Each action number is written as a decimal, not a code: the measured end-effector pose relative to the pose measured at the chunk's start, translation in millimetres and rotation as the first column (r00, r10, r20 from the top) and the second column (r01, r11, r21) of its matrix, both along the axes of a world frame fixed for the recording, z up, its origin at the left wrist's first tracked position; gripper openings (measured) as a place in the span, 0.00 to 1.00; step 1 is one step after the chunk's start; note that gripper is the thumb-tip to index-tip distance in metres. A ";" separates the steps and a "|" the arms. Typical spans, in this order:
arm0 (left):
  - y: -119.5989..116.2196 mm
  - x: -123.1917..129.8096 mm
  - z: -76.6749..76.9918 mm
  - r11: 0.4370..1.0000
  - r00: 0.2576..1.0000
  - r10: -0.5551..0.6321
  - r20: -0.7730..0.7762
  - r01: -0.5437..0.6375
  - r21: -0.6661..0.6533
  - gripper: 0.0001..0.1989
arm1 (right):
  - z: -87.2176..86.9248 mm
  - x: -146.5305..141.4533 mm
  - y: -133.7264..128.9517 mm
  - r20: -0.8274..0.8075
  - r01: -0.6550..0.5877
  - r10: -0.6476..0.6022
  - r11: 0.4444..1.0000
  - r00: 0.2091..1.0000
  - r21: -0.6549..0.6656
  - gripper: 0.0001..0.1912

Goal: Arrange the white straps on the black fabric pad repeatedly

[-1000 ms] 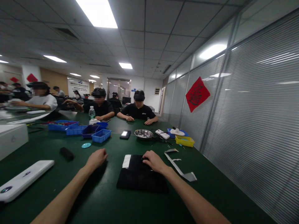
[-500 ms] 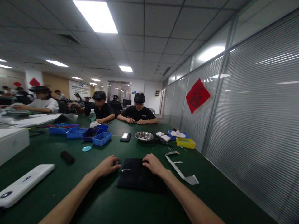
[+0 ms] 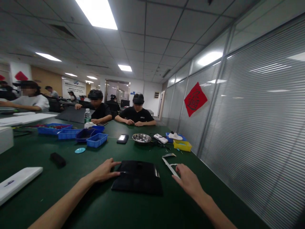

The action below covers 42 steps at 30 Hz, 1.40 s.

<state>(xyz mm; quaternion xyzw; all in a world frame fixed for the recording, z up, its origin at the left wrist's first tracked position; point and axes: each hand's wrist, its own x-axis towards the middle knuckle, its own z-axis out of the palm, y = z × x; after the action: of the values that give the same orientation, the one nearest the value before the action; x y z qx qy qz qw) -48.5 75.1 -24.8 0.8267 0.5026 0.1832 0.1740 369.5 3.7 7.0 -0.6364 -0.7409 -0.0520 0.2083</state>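
A black flat panel point(image 3: 138, 181) lies on the green table in front of me, with a dark round spot near its far edge and a shiny patch at its right. My left hand point(image 3: 107, 170) is at the panel's left edge, thumb and forefinger stretched apart and touching or nearly touching it. To the right, my right hand point(image 3: 189, 179) is over a thin silver-white bent strip point(image 3: 169, 165), like a flat ribbon cable. Its thumb and forefinger are apart above the strip, and the hand hides the strip's near end. I see no firm grip on it.
Blue trays point(image 3: 97, 140), a metal bowl point(image 3: 141, 138), a phone point(image 3: 122, 138) and a yellow tray point(image 3: 182, 145) stand beyond the panel. Leftward lie a light-blue disc point(image 3: 80, 150), a black block point(image 3: 57, 159) and a white case point(image 3: 20, 183). Several people sit across the table.
My right hand has left the black panel and moved right, over the strip. My left hand has come up to the panel's left edge. The view has turned slightly right.
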 end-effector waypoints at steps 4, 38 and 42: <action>3.7 -0.7 -5.2 1.000 1.000 -0.020 -0.020 0.020 0.010 0.33 | -6.7 25.0 -7.5 0.006 0.099 -0.099 0.984 0.995 -0.149 0.13; -30.6 19.3 49.4 0.943 0.785 0.013 0.620 0.197 -0.268 0.30 | 33.4 -66.5 8.9 -0.779 -0.451 0.087 0.852 0.621 -0.265 0.15; -30.6 23.9 45.3 0.950 0.846 0.018 0.533 0.151 -0.273 0.22 | 19.1 -70.6 7.1 -0.802 -0.438 0.031 0.850 0.597 -0.293 0.13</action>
<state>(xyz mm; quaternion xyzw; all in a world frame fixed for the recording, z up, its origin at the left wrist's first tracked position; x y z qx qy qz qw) -24.5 44.5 20.5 0.7244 0.4281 0.3179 0.4370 298.9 10.8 26.0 -0.5192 -0.6480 0.4319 0.3522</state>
